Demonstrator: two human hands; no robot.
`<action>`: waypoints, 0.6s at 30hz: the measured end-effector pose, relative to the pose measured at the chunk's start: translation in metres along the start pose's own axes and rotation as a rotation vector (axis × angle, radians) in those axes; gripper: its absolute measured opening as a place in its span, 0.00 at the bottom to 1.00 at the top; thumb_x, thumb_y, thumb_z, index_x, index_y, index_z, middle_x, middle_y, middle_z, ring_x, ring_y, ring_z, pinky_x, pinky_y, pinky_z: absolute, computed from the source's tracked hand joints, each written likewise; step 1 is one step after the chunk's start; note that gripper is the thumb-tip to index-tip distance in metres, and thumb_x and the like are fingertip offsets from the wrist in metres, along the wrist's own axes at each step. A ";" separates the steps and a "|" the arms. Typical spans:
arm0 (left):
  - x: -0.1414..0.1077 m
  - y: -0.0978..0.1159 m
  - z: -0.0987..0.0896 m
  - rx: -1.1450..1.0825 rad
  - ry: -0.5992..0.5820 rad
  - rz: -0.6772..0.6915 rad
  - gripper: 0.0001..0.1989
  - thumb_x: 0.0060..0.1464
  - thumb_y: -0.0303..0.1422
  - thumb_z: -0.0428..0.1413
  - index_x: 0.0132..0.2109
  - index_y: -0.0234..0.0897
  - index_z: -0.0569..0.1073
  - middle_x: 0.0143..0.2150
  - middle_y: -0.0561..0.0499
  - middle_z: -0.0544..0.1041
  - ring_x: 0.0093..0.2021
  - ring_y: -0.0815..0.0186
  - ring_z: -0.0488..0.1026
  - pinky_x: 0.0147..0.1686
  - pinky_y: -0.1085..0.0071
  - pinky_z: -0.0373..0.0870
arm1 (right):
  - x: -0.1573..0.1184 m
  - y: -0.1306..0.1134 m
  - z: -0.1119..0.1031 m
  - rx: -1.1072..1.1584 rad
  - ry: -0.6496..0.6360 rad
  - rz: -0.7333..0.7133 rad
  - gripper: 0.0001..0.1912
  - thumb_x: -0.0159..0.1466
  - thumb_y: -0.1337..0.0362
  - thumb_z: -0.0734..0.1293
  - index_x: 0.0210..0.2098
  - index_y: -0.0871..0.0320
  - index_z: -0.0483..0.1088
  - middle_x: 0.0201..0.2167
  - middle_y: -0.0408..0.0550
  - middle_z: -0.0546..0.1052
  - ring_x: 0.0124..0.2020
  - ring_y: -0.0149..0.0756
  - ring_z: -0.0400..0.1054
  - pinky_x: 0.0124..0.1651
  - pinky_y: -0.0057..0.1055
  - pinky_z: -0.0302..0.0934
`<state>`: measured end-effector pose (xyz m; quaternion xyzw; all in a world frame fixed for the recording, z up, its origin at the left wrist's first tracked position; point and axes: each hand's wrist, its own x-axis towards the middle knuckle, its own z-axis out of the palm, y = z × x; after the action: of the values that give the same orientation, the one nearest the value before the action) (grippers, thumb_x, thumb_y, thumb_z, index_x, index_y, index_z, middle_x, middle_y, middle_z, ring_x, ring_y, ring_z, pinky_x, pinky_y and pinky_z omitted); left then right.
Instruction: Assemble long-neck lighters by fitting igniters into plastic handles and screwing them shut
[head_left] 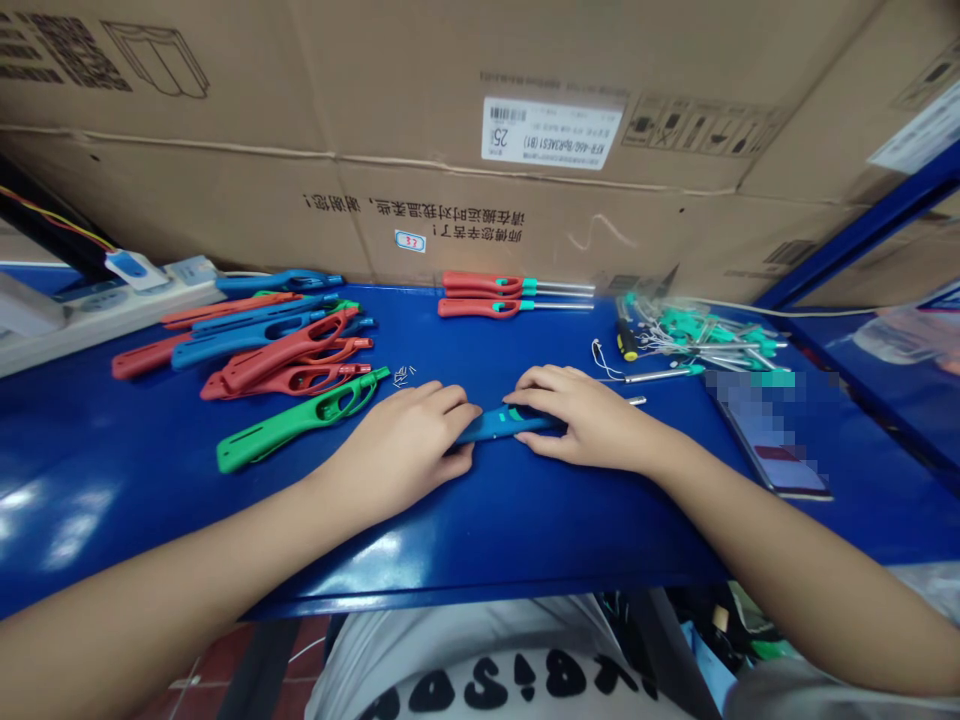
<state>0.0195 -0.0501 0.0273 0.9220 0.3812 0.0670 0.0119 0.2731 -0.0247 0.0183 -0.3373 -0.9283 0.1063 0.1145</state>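
Between my two hands, just above the blue tabletop, lies a blue long-necked lighter (496, 424) with teal parts on its side. My left hand (424, 430) grips its handle end with the fingers curled over it. My right hand (581, 415) is closed round the trigger end, and a bit of metal tube (637, 401) shows beyond the fingers. Part of the lighter is covered by both hands. Left of my left hand rests a green lighter shell (289, 424), near a few small screws (403, 377).
Several red and blue lighter shells (281, 345) are piled at the left. Red lighters with metal tubes (480, 307) lie at the back. To the right are a heap of teal-ended tubes with wires (720, 335), a screwdriver (626, 338) and a phone (780, 450). Cardboard (420, 120) stands behind.
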 end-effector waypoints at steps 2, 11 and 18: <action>0.000 0.000 0.001 0.002 0.013 0.011 0.14 0.60 0.30 0.59 0.53 0.33 0.76 0.44 0.44 0.77 0.46 0.51 0.75 0.47 0.55 0.75 | 0.000 -0.001 -0.001 -0.053 0.004 -0.027 0.18 0.67 0.60 0.68 0.54 0.58 0.73 0.50 0.54 0.75 0.49 0.45 0.70 0.50 0.42 0.62; 0.002 -0.005 0.003 -0.207 0.000 0.001 0.14 0.69 0.37 0.49 0.49 0.34 0.76 0.41 0.46 0.76 0.44 0.57 0.75 0.44 0.62 0.73 | -0.002 -0.002 -0.003 -0.160 0.033 -0.050 0.19 0.73 0.54 0.59 0.42 0.59 0.77 0.36 0.49 0.78 0.32 0.36 0.70 0.37 0.34 0.58; 0.004 -0.008 0.001 -0.234 0.017 -0.032 0.14 0.70 0.37 0.47 0.48 0.34 0.74 0.43 0.44 0.76 0.45 0.56 0.74 0.46 0.60 0.71 | -0.003 0.001 -0.008 -0.064 0.066 0.025 0.15 0.71 0.54 0.63 0.45 0.56 0.76 0.40 0.47 0.79 0.38 0.35 0.73 0.37 0.30 0.59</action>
<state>0.0167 -0.0419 0.0261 0.9075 0.3854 0.1188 0.1174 0.2782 -0.0247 0.0257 -0.3555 -0.9228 0.0668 0.1329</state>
